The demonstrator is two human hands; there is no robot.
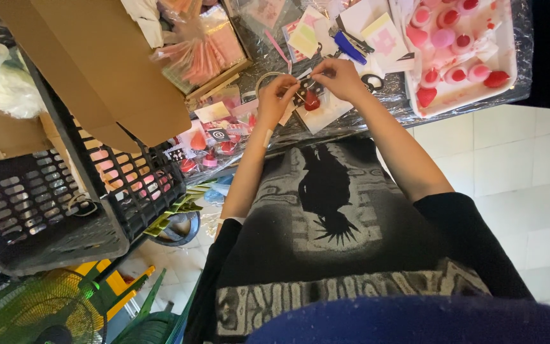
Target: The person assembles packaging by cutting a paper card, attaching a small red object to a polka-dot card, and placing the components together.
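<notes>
My left hand [277,95] and my right hand [338,76] meet over a small red heart-shaped charm [312,102] with a dark bit on top, held above a white card [324,114] on the plastic-covered table [268,51]. The fingers of both hands pinch the charm's top. A thin ring or loop [263,79] curves by my left hand. How the charm is joined to the loop is hidden by my fingers.
A white tray [504,70] of red and pink moulded pieces sits at the right. Packets of pink items [205,48], cards and a blue tool [349,48] lie behind. A black crate [46,210] and cardboard [97,64] stand at the left, a green fan [39,312] below.
</notes>
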